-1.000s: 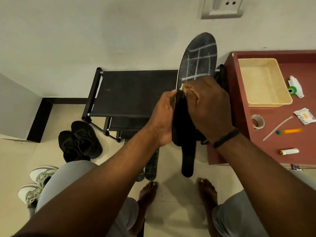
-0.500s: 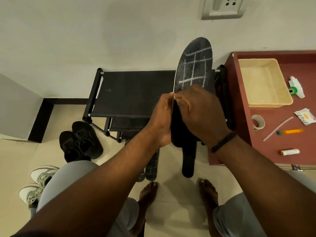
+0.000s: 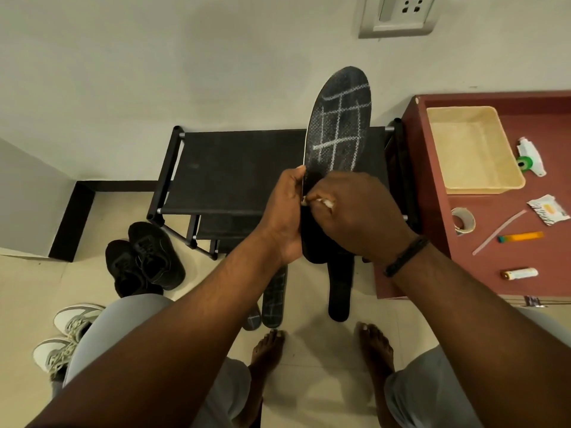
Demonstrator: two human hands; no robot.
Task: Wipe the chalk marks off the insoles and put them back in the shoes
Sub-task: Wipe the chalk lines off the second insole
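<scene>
A black insole (image 3: 340,125) stands upright in front of me, its upper half crossed by a white chalk grid. My left hand (image 3: 285,216) grips its left edge near the middle. My right hand (image 3: 358,211) covers the insole's lower half and pinches a small white wipe (image 3: 326,202) against it. On the floor below lie more insoles: one with chalk lines (image 3: 273,299), a smaller one (image 3: 251,319) partly hidden by my left arm, and a plain black one (image 3: 340,288). Black shoes (image 3: 143,257) and white-grey sneakers (image 3: 66,335) sit at the left.
A black shoe rack (image 3: 234,168) stands against the wall behind the insole. At the right is a maroon table (image 3: 506,211) with a beige tray (image 3: 472,149), a tape roll (image 3: 462,219), a packet, an orange pen and a small tube. My bare feet are on the tiled floor.
My right hand with the wipe has slid down the insole, uncovering more of the chalk grid. The insole has tilted slightly more upright. My left hand keeps its grip.
</scene>
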